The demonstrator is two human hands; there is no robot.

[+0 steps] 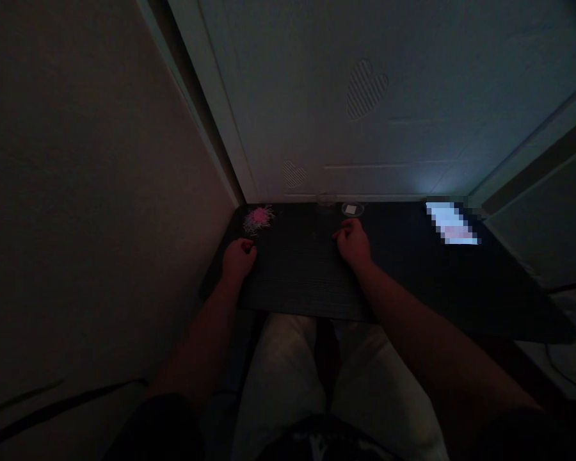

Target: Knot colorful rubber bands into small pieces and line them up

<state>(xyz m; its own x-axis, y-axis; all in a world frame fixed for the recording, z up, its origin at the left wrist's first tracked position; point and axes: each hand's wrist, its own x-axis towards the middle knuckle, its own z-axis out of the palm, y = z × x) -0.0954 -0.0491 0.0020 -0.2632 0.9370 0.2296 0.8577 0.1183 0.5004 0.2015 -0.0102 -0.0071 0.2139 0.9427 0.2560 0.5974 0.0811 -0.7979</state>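
Observation:
Near the left end of a dark tabletop [297, 282], my left hand [239, 258] rests with its fingers curled in. Whether anything small is between its fingertips is too dark to make out. Just beyond it lies a loose pile of thin pink and whitish strips or sticks [259, 218]. My right hand [355, 244] is palm-inward over the middle of the table, fingers loosely bent and apart, with nothing visible in them. Right behind it sits a round clear lid or shallow dish [352, 209] with a white square on it.
A faint, see-through object [326, 202] stands by the back edge, left of the round dish. At the right, a lit, pixelated screen [454, 224] lies on the table. A pale panel with striped hearts [366, 89] rises behind; a wall [100, 192] closes the left side.

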